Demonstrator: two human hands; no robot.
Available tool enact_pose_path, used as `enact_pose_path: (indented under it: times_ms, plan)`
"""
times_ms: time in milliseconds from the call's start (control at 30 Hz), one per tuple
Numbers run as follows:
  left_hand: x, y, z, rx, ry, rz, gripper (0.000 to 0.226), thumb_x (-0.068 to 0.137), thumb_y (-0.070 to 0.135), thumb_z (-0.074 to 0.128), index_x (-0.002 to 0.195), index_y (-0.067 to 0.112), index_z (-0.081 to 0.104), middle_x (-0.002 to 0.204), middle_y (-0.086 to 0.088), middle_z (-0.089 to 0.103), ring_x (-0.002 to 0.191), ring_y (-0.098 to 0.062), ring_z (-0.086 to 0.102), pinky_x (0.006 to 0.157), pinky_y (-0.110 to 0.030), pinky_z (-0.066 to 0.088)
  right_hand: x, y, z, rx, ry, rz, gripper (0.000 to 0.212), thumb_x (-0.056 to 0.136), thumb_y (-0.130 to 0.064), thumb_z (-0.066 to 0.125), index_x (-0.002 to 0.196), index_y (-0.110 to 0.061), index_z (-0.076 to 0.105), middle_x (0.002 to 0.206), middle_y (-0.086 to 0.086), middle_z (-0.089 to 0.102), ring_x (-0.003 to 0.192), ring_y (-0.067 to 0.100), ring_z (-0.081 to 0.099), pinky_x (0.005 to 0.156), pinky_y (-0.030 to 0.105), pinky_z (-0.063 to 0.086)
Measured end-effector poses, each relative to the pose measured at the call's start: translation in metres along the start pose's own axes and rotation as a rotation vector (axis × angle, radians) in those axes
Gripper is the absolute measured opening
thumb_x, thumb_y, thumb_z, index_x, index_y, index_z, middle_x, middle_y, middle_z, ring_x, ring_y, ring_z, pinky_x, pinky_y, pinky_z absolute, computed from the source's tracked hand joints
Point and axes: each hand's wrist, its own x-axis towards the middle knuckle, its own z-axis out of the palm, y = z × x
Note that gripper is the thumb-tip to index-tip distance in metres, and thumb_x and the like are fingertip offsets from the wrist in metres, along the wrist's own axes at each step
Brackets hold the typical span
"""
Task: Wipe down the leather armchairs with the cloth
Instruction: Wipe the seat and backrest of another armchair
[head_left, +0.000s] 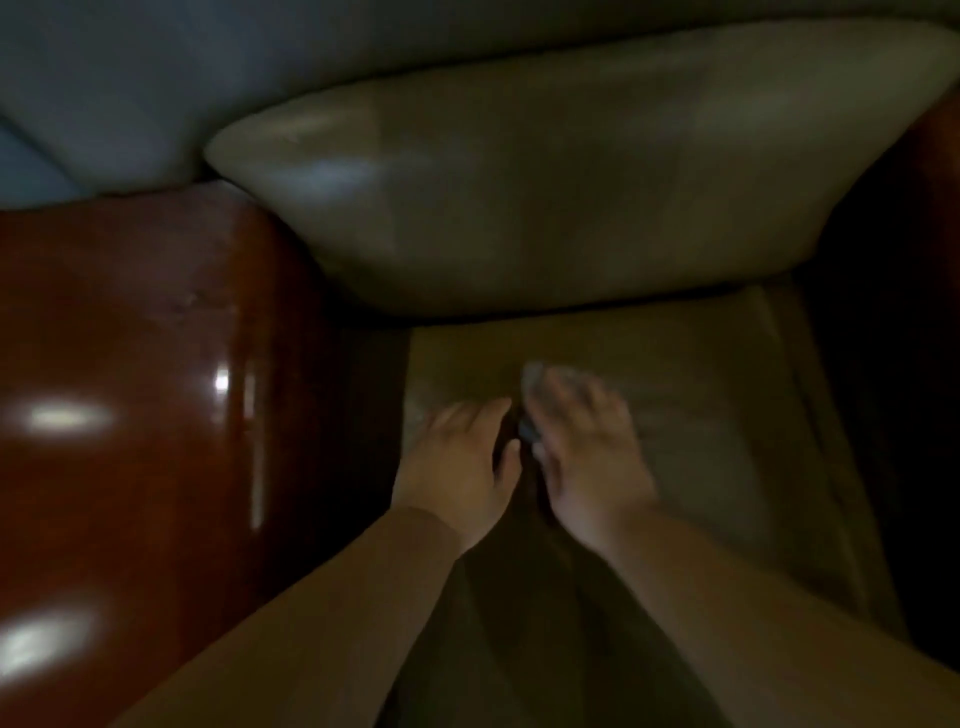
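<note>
Dimly, one armchair (675, 364) fills the view: one seat cushion (701, 415), one back cushion (545, 197), two glossy wooden armrests, the left one (130, 389) broad, the right one (924, 156) only an edge. Two hands lie side by side on the seat. The left hand (457, 462) is flat, fingers spread. The right hand (587, 447) presses on a pale cloth (532, 376), blurred; its grip cannot be told. Bare seat lies right of the hands, up to the dark right edge.
</note>
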Motion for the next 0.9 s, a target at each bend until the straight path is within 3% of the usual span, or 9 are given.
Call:
enact_pose_path:
  times_ms: [100,200,300,367,467,533,700,833,900]
  plan:
    - [-0.031,-0.05,-0.052,0.099,0.141,0.08,0.052,0.105,0.047,0.034,0.146,0.025,0.057,0.145,0.003,0.061,0.143,-0.017,0.046,0.125,-0.038,0.031,-0.021,-0.035,0.002,-0.008,-0.125,-0.228,0.056,0.101,-0.028,0.058,0.154,-0.037,0.042,0.165,-0.006,0.035,0.155,0.022,0.027,0.128,0.048,0.021]
    - [-0.06,-0.111,-0.094,0.102,0.307,0.032,0.049,0.099,0.043,0.045,0.137,0.02,0.065,0.143,-0.002,0.062,0.141,-0.024,0.049,0.123,-0.041,0.031,-0.008,-0.049,-0.034,0.126,-0.165,-0.086,0.044,0.109,-0.028,0.047,0.152,-0.036,0.046,0.154,-0.01,0.049,0.139,0.009,0.048,0.117,0.03,0.038]
    - [-0.079,-0.161,-0.123,0.041,0.4,-0.212,0.052,0.095,0.043,0.046,0.136,0.017,0.064,0.143,-0.007,0.061,0.139,-0.029,0.049,0.118,-0.046,0.037,0.022,-0.083,-0.087,0.213,-0.119,0.024,0.043,0.11,-0.04,0.037,0.151,-0.032,0.047,0.141,-0.008,0.06,0.12,0.007,0.059,0.1,0.027,0.048]
    - [-0.083,-0.183,-0.139,-0.044,0.397,-0.409,0.051,0.097,0.045,0.046,0.14,0.02,0.059,0.147,-0.004,0.057,0.142,-0.027,0.046,0.118,-0.047,0.038,0.046,-0.112,-0.126,0.237,-0.059,-0.024,0.043,0.109,-0.041,0.039,0.15,-0.033,0.048,0.138,-0.01,0.062,0.118,0.004,0.06,0.099,0.025,0.049]
    - [-0.077,-0.199,-0.168,-0.257,0.496,-0.576,0.049,0.1,0.043,0.051,0.145,0.024,0.054,0.151,0.001,0.054,0.144,-0.022,0.042,0.119,-0.044,0.038,0.078,-0.162,-0.19,0.212,-0.032,-0.134,0.043,0.109,-0.045,0.038,0.151,-0.038,0.046,0.128,-0.015,0.065,0.097,-0.006,0.058,0.079,0.011,0.044]
    - [-0.069,-0.2,-0.195,-0.382,0.589,-0.597,0.05,0.1,0.038,0.057,0.148,0.022,0.054,0.152,0.0,0.053,0.144,-0.021,0.042,0.121,-0.042,0.037,0.1,-0.201,-0.235,0.191,0.019,-0.229,0.041,0.108,-0.044,0.041,0.148,-0.04,0.05,0.122,-0.017,0.064,0.088,-0.008,0.053,0.073,0.01,0.039]
    - [-0.044,-0.212,-0.311,-0.386,0.713,-0.477,0.06,0.1,0.049,0.051,0.155,0.024,0.048,0.157,0.003,0.048,0.148,-0.017,0.037,0.123,-0.038,0.033,0.15,-0.294,-0.35,0.216,0.296,-0.538,0.036,0.105,-0.026,0.054,0.14,-0.024,0.062,0.128,-0.017,0.061,0.109,-0.013,0.048,0.086,-0.002,0.031]
    - [-0.015,-0.228,-0.432,-0.29,0.797,-0.375,0.059,0.105,0.045,0.054,0.159,0.025,0.042,0.162,0.004,0.042,0.152,-0.014,0.032,0.128,-0.036,0.025,0.202,-0.349,-0.424,0.069,0.494,-0.616,0.039,0.106,-0.029,0.053,0.143,-0.018,0.059,0.135,0.001,0.065,0.118,0.016,0.058,0.091,0.022,0.037]
    - [0.005,-0.24,-0.475,-0.252,0.834,-0.366,0.057,0.106,0.043,0.052,0.16,0.026,0.041,0.164,0.004,0.041,0.154,-0.016,0.03,0.129,-0.04,0.024,0.228,-0.37,-0.447,-0.03,0.533,-0.639,0.04,0.108,-0.031,0.049,0.145,-0.019,0.056,0.134,0.002,0.063,0.118,0.018,0.058,0.092,0.027,0.04]
